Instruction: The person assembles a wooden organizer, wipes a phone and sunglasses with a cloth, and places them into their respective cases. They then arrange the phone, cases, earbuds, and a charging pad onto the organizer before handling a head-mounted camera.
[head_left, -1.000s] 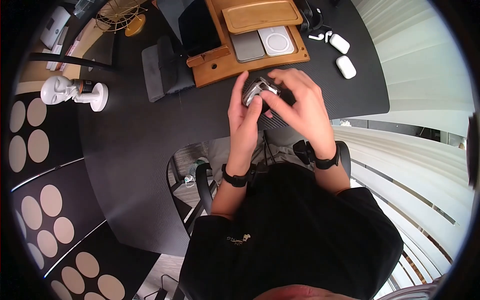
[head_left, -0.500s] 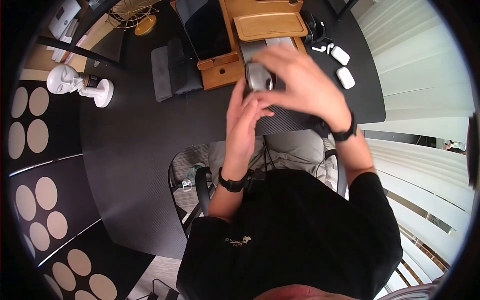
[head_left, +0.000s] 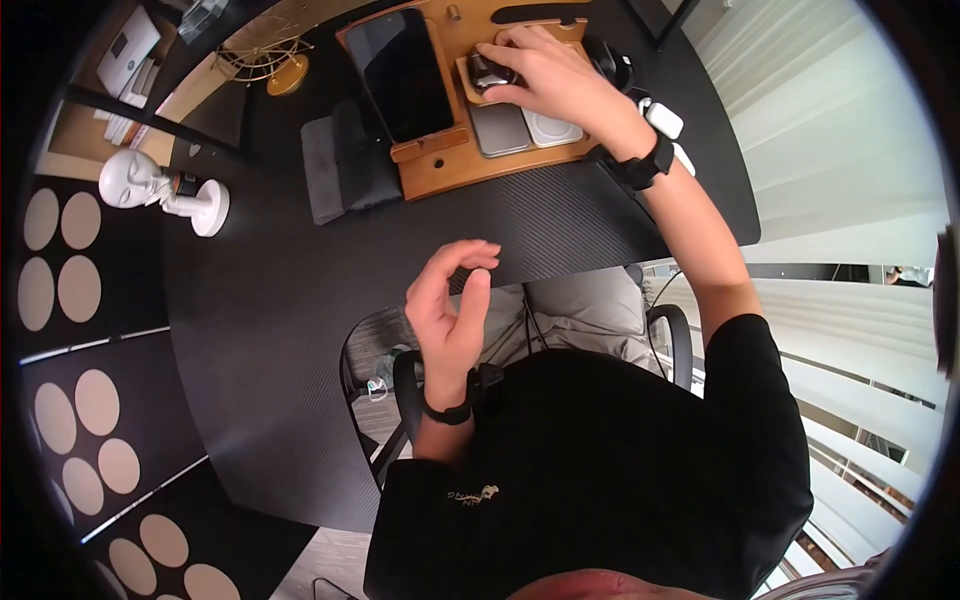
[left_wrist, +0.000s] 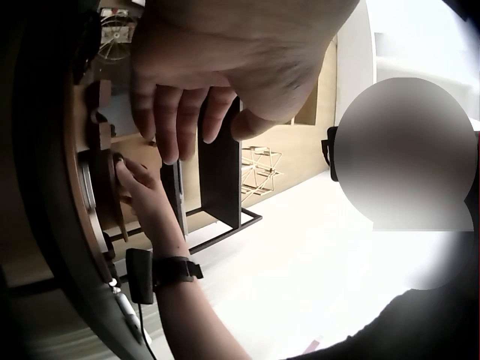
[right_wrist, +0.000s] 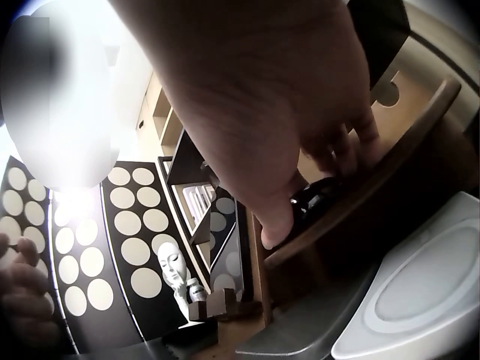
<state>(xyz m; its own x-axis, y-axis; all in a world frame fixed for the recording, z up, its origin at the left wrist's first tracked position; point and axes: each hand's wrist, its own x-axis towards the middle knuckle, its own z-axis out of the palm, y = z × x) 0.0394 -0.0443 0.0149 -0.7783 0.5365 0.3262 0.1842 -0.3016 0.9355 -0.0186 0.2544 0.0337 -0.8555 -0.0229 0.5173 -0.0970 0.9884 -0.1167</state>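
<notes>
My right hand (head_left: 560,80) reaches to the back of the desk and grips a small shiny dark-and-silver object (head_left: 490,75) between thumb and fingers. The object is low on the raised wooden tray (head_left: 466,88) of a desk organizer (head_left: 440,182); in the right wrist view its glossy black side (right_wrist: 319,196) shows just behind the tray's rim (right_wrist: 405,148). Its exact kind is not clear. My left hand (head_left: 445,310) hovers near the desk's front edge, palm facing right, fingers loosely bent around nothing.
A dark-screened tablet (head_left: 400,80) leans on the organizer's left side. Below the tray lie a grey slab (head_left: 500,132) and a white round-ringed charger (head_left: 552,130). A white earbud case (head_left: 664,121) sits to the right, a black-grey pouch (head_left: 330,170) and white figurine (head_left: 130,180) to the left.
Both hands were together over the front of the desk with the shiny object. The right hand has carried it forward to the wooden tray; the left has let go and drawn back.
</notes>
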